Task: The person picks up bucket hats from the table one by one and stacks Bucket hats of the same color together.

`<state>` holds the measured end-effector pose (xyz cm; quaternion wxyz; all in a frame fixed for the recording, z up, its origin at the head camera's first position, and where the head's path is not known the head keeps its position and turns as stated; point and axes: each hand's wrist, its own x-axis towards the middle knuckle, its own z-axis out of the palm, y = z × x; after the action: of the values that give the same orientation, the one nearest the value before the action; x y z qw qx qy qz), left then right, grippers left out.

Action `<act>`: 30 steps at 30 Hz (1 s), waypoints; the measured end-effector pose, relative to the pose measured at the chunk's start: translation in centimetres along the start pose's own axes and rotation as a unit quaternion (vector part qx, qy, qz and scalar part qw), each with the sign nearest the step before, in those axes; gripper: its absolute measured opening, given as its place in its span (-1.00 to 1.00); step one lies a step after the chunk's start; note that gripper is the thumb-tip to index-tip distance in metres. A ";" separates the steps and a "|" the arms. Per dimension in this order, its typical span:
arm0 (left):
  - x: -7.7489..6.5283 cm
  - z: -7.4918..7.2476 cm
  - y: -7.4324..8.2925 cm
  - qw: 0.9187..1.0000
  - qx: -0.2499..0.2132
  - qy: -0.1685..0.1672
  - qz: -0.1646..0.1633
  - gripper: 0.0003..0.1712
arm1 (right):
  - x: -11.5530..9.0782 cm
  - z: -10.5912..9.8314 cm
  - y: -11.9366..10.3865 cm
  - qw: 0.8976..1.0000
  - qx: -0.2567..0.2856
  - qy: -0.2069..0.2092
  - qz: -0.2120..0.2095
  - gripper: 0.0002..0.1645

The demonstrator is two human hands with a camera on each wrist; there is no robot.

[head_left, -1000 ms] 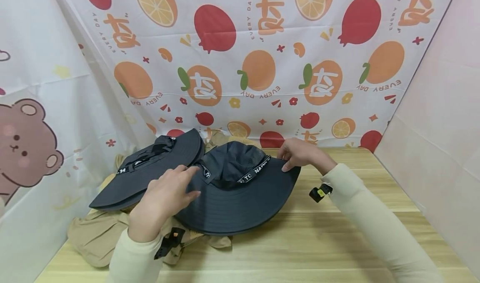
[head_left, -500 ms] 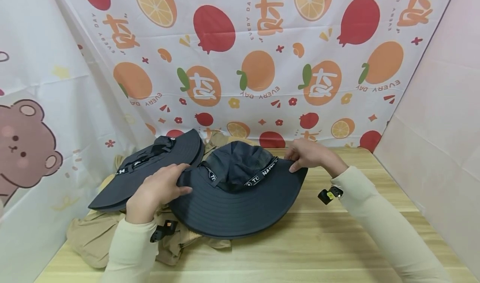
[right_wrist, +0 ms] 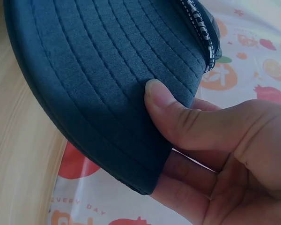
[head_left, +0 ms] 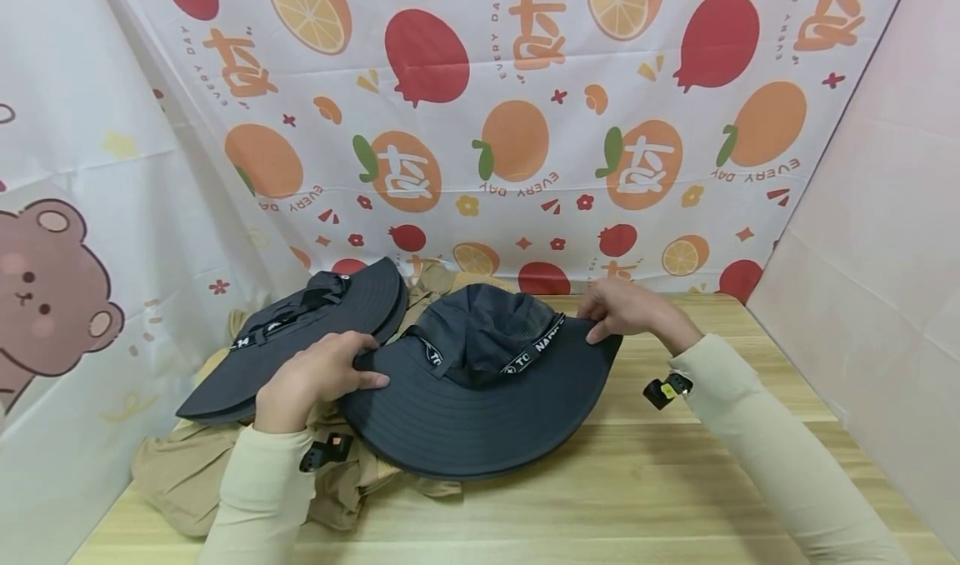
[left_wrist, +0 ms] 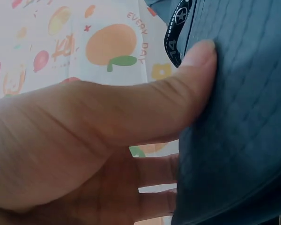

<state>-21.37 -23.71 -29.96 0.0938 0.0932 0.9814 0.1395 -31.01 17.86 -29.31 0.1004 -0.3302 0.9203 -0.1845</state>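
Observation:
A dark navy wide-brimmed sun hat (head_left: 465, 415), with a lettered band round its crown, is held by its brim from both sides. My left hand (head_left: 322, 373) pinches the left side, thumb on top and fingers underneath, as the left wrist view shows with the thumb on the stitched brim (left_wrist: 243, 103). At the opposite side, my right hand (head_left: 626, 308) pinches the brim's right corner; in the right wrist view its thumb presses the stitched cloth (right_wrist: 107, 84) and the other fingers go behind. The hat's front edge hangs close over the table.
Left of the held hat, more dark brimmed hats (head_left: 300, 340) lie stacked and tilted. Beneath them are crumpled khaki cloth items (head_left: 187, 473) on the wooden table (head_left: 585, 507). A fruit-print curtain (head_left: 517, 73) hangs behind, with pale curtains at both sides.
The hat has shifted a little to the right with my right hand. My left hand, earlier loose over the brim, has moved left to its edge and now pinches it.

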 end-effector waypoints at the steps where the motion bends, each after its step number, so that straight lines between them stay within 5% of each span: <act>1: 0.0 0.0 0.0 1.000 0.000 -0.003 0.004 -0.32 | 0.0 0.0 0.1 1.000 0.001 -0.001 0.002 -0.85; 11: -0.1 -0.4 0.9 0.999 0.020 -0.015 0.045 -0.52 | 0.0 0.3 1.0 1.000 -0.006 -0.010 0.018 -0.86; 22: 0.1 -1.0 2.2 0.996 0.025 -0.045 0.072 -0.39 | -0.9 -0.2 2.1 0.998 -0.050 -0.007 0.021 -0.88; 30: 0.8 -1.2 3.8 0.996 0.033 -0.035 0.075 -0.44 | -1.5 -1.0 2.6 0.998 -0.045 -0.020 0.037 -0.89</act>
<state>-21.78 -20.27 -27.82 0.1140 0.1740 0.9718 0.1106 -31.66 20.98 -29.36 0.1103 -0.3038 0.9370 -0.1327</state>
